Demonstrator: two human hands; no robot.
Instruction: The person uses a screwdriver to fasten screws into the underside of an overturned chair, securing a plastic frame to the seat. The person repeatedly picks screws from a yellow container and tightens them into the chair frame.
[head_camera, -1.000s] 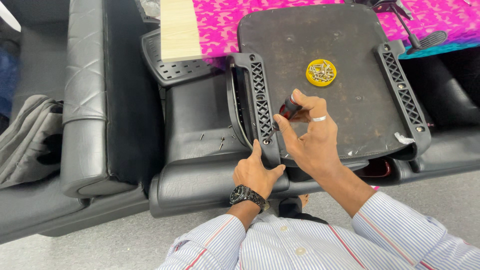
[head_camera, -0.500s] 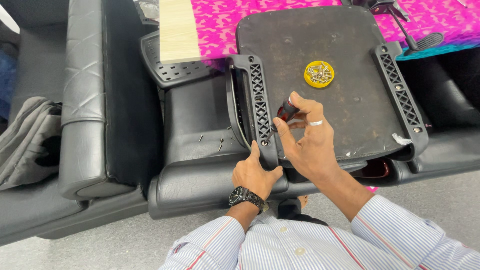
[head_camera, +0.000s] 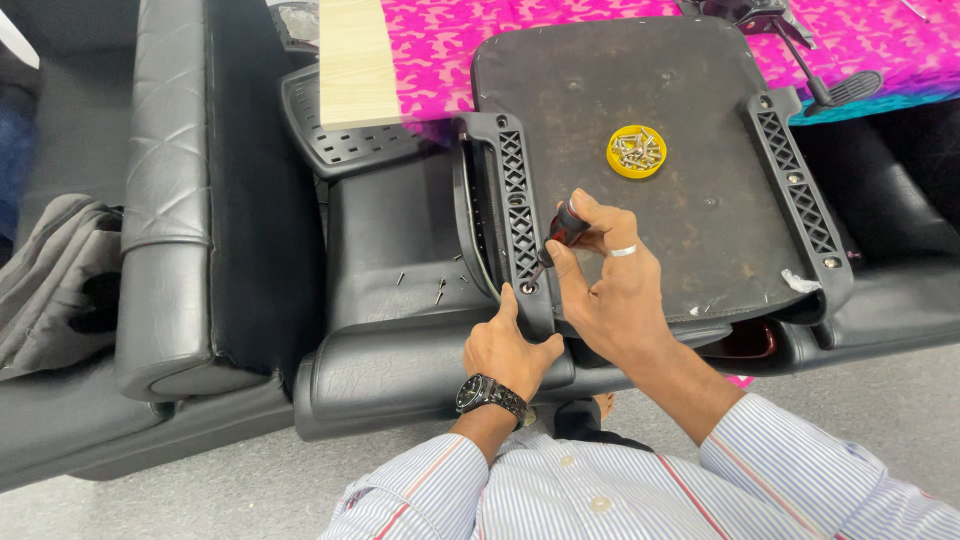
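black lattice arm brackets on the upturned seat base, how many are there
2. One bracket runs along the seat base's left edge, where the right hand holds a screwdriver and the left hand steadies it. The other bracket lies along the right edge.

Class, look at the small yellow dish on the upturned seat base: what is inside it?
The yellow dish on the seat base holds a heap of small metal screws. The dish bottom under the heap is covered, so anything beneath cannot be seen.

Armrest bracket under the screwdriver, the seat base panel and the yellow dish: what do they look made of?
Armrest bracket: likely moulded black plastic, matte, lattice ribs. Seat base panel: dark, dull, scuffed board, possibly fabric-covered. Yellow dish: apparently plastic, holding metallic-looking screws.
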